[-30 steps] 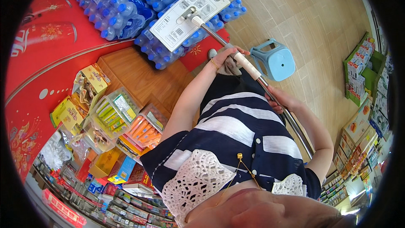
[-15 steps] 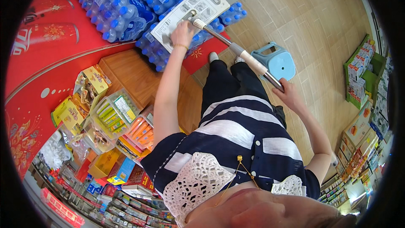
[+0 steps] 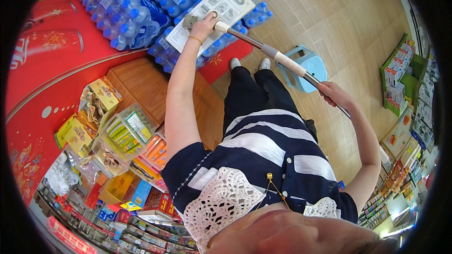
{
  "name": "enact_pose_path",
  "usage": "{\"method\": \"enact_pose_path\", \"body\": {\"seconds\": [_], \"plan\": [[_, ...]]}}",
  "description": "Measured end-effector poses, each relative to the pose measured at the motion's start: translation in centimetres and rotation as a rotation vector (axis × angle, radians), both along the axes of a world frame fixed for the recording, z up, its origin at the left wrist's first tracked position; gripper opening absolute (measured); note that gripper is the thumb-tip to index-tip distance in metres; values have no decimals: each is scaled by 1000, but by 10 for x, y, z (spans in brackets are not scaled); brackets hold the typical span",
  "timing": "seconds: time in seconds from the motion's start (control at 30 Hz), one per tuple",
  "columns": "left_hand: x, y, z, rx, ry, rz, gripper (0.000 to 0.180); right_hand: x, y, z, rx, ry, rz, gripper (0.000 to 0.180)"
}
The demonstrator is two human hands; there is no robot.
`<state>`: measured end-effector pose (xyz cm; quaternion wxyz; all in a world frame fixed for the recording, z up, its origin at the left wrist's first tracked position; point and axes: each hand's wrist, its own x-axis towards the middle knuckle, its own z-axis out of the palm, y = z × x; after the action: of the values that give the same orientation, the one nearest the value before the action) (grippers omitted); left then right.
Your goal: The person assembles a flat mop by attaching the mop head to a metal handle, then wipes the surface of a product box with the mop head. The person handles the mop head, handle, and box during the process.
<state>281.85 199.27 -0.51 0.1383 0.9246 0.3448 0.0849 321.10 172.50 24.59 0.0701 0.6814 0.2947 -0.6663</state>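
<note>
A mop with a steel pole (image 3: 249, 41) slants from the upper middle down to the right. A flat board (image 3: 226, 1), white with printed pictures and a grey edge, lies at its far end. My left hand (image 3: 202, 27) rests on the board near the pole's joint, its fingers closed round a crumpled grey cloth (image 3: 189, 21). My right hand (image 3: 336, 95) is wrapped round the pole below its beige grip (image 3: 288, 63); the pole's end sticks out past the hand toward my forearm.
Packs of blue-capped water bottles (image 3: 127, 14) stand beyond and beside the board. A light blue stool (image 3: 306, 68) is on the floor right of my legs. Snack boxes (image 3: 125, 129) crowd the wooden counter (image 3: 136, 82) at left; a red panel (image 3: 56, 66) borders it. Shelves (image 3: 400, 75) line the right.
My right hand has moved right, and more of the pole now shows past it. My left hand has shifted up slightly, and the cloth now shows at its left side.
</note>
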Motion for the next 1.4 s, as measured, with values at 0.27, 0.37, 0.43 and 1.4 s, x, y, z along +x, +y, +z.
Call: {"method": "enact_pose_path", "body": {"seconds": [0.27,0.37,0.43,1.4], "plan": [[-1,-4,-1,36,-33,38,37,7,3,5,-258,289,-292,45],[-3,-11,5,58,3,61,37,-4,-16,-1,695,-363,440,33],[-6,-20,8,20,44,90,38,-9,-14,-2,890,-590,586,31],[-8,-52,-3,102,-204,112,32,-225,166,-211,1133,-600,732,30]]}}
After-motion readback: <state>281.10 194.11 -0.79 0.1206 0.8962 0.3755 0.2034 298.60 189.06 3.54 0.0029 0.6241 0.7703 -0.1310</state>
